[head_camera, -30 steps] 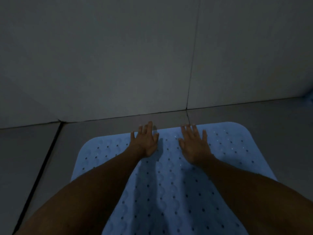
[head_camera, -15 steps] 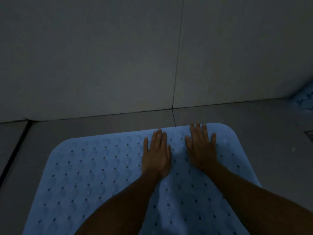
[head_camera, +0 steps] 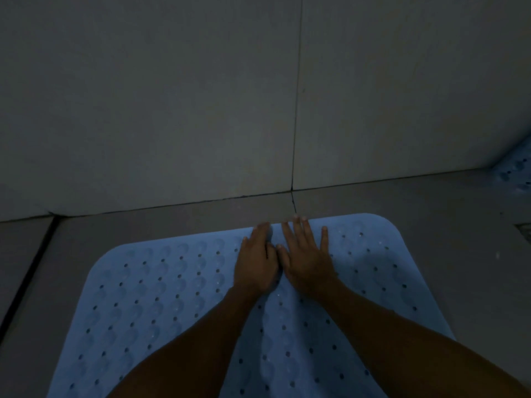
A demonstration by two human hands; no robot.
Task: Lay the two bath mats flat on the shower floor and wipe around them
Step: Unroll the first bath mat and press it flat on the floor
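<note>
A light blue bath mat point(head_camera: 161, 294) with drain holes and bumps lies flat on the grey shower floor point(head_camera: 448, 225), its far edge close to the wall. My left hand point(head_camera: 257, 262) and my right hand point(head_camera: 309, 258) rest palm down side by side on the mat near its far edge, thumbs almost touching, fingers stretched and holding nothing. A corner of a second blue mat point(head_camera: 517, 170) shows at the far right edge, mostly out of frame.
A tiled wall point(head_camera: 201, 96) rises just beyond the mat, meeting the floor in a dark joint. A dark floor groove point(head_camera: 26, 280) runs along the left. A drain edge point(head_camera: 525, 232) peeks in at the right.
Both hands have come together in the middle of the mat's far edge; the left hand moved right toward the right hand. The view drifted, bringing more of the second mat into sight.
</note>
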